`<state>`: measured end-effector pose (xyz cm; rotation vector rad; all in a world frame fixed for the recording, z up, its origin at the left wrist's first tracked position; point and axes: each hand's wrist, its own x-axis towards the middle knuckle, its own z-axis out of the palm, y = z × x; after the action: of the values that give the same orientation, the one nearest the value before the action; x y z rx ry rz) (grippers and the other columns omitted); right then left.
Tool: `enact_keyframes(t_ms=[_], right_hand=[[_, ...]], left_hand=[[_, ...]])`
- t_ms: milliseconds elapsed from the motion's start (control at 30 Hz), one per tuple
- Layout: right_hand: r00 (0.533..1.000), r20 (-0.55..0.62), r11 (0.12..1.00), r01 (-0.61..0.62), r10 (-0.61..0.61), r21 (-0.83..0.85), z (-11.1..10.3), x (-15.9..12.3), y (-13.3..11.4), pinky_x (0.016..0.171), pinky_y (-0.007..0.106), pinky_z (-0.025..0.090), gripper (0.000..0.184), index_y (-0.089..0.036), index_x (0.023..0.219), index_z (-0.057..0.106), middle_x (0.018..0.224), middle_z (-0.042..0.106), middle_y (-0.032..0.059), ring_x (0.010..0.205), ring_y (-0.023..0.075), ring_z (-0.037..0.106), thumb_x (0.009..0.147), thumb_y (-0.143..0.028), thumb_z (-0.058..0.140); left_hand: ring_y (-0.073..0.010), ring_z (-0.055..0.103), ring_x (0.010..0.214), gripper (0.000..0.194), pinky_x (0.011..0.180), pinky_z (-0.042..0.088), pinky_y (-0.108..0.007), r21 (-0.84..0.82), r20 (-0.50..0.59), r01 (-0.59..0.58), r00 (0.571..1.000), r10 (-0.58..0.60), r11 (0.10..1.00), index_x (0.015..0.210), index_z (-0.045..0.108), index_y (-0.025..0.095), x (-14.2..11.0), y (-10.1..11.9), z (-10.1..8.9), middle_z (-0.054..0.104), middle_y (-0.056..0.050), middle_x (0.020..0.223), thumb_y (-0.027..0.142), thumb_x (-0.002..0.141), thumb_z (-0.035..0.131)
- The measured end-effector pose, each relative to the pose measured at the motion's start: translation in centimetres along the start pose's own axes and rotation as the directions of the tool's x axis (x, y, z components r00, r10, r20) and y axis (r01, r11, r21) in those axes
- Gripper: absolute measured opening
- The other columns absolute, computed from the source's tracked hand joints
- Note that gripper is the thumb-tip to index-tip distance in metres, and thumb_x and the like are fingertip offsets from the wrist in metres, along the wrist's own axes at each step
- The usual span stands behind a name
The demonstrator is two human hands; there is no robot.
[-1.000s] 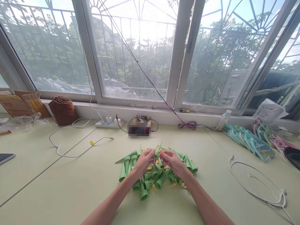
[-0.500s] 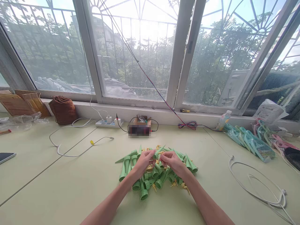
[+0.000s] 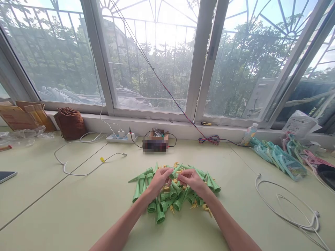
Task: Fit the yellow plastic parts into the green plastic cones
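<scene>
A heap of green plastic cone-shaped spikes [image 3: 146, 183] mixed with small yellow pieces [image 3: 195, 205] lies on the pale table in front of me. Above the heap, my left hand [image 3: 159, 180] is closed around one green spike [image 3: 176, 170], whose point slants up to the right. Just to its right, my right hand [image 3: 192, 180] pinches something at the wide end of that spike; what it pinches is too small to name.
White cables [image 3: 285, 202] lie at the right, another cable [image 3: 78, 164] at the left. A power strip [image 3: 121, 137] and small box [image 3: 156, 141] sit by the window sill. Turquoise hangers [image 3: 277, 157], a brown bag [image 3: 70, 122] and a phone [image 3: 6, 175] flank the table.
Both hands have sunk slightly toward the heap and the held spike has tilted a little lower. Otherwise nothing has moved.
</scene>
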<state>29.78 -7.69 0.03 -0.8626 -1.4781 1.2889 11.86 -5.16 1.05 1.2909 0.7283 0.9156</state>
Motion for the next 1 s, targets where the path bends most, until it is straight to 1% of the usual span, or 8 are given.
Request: enact_keyframes(t_ms=[133, 200, 267, 367, 533, 767, 867, 1000], right_hand=[[1.0, 0.004, 0.997, 0.028, -0.028, -0.076, -0.04, 0.13, 0.01, 0.047, 0.023, 0.03, 0.036, -0.014, 0.066, 0.069, 0.054, 0.052, -0.001, 0.05, 0.0094, 0.039, 0.08, -0.047, 0.068], [0.999, -0.005, 0.992, 0.039, -0.04, -0.117, -0.05, 0.24, 0.18, 0.046, 0.023, 0.03, 0.036, -0.014, 0.066, 0.069, 0.054, 0.053, -0.0006, 0.049, 0.0097, 0.04, 0.08, -0.047, 0.067], [0.999, -0.032, 0.989, 0.038, -0.043, -0.146, -0.02, 0.36, 0.41, 0.045, 0.023, 0.029, 0.036, -0.014, 0.067, 0.069, 0.053, 0.053, -0.0006, 0.047, 0.0094, 0.039, 0.082, -0.047, 0.065], [0.995, -0.094, 0.986, 0.027, -0.043, -0.167, 0.1, 0.49, 0.64, 0.043, 0.023, 0.029, 0.036, -0.015, 0.069, 0.068, 0.053, 0.053, -0.0013, 0.044, 0.0084, 0.037, 0.084, -0.047, 0.062], [0.982, -0.167, 0.981, 0.061, -0.093, -0.184, 0.33, 0.49, 0.63, 0.045, 0.023, 0.033, 0.033, -0.016, 0.072, 0.066, 0.057, 0.054, -0.0016, 0.045, 0.0095, 0.043, 0.084, -0.046, 0.064], [0.985, -0.16, 0.997, 0.049, -0.059, -0.065, 0.6, 0.46, 0.6, 0.046, 0.024, 0.038, 0.038, -0.016, 0.08, 0.063, 0.062, 0.058, -0.0007, 0.046, 0.0103, 0.047, 0.087, -0.053, 0.058], [0.989, -0.146, 0.999, 0.016, -0.01, 0.041, 0.68, 0.45, 0.59, 0.048, 0.024, 0.039, 0.038, -0.017, 0.079, 0.061, 0.063, 0.057, -0.0012, 0.048, 0.0106, 0.048, 0.086, -0.054, 0.059], [0.989, -0.133, 0.981, -0.03, 0.057, 0.191, 0.68, 0.49, 0.87, 0.047, 0.023, 0.038, 0.038, -0.018, 0.076, 0.058, 0.062, 0.056, -0.002, 0.05, 0.0105, 0.048, 0.081, -0.055, 0.064]], left_hand=[[-0.0058, 0.039, 0.041, 0.04, 0.04, 0.028, -0.018, 0.031, -0.053, 0.01, 0.999, -0.008, 0.999, 0.061, 0.056, 0.014, 0.03, 0.09, -0.14, 0.047, 0.005, 0.055, 0.049, 0.078, 0.066], [-0.0057, 0.039, 0.041, 0.041, 0.04, 0.028, -0.018, 0.04, -0.061, 0.012, 0.998, -0.009, 0.999, 0.061, 0.056, 0.014, 0.0, 0.21, -0.08, 0.047, 0.005, 0.055, 0.05, 0.077, 0.066], [-0.0063, 0.042, 0.043, 0.041, 0.041, 0.031, -0.019, 0.038, -0.057, 0.015, 0.998, -0.013, 0.999, 0.062, 0.059, 0.014, -0.07, 0.39, 0.09, 0.051, 0.003, 0.057, 0.05, 0.078, 0.065], [-0.0071, 0.044, 0.046, 0.038, 0.043, 0.036, -0.019, 0.017, -0.07, 0.01, 0.998, -0.009, 1.0, 0.07, 0.065, 0.012, -0.18, 0.65, 0.41, 0.058, 0.0, 0.063, 0.049, 0.078, 0.066], [-0.0076, 0.049, 0.049, 0.041, 0.045, 0.041, -0.021, -0.015, -0.118, 0.002, 0.993, -0.004, 1.0, 0.096, 0.07, 0.012, -0.19, 0.61, 0.66, 0.064, -0.004, 0.08, 0.048, 0.077, 0.069], [-0.0096, 0.055, 0.054, 0.049, 0.051, 0.047, -0.024, -0.042, -0.153, 0.004, 0.988, -0.01, 0.999, 0.107, 0.066, 0.012, -0.08, 0.27, 0.72, 0.066, -0.007, 0.088, 0.049, 0.076, 0.072], [-0.0106, 0.058, 0.056, 0.051, 0.055, 0.05, -0.025, -0.041, -0.163, 0.003, 0.987, -0.009, 0.999, 0.109, 0.065, 0.012, -0.09, 0.24, 0.76, 0.068, -0.008, 0.091, 0.049, 0.075, 0.072], [-0.013, 0.061, 0.06, 0.054, 0.059, 0.052, -0.027, -0.005, -0.161, 0.003, 0.987, -0.004, 1.0, 0.113, 0.063, 0.012, -0.17, 0.28, 0.85, 0.069, -0.008, 0.087, 0.05, 0.075, 0.072]])
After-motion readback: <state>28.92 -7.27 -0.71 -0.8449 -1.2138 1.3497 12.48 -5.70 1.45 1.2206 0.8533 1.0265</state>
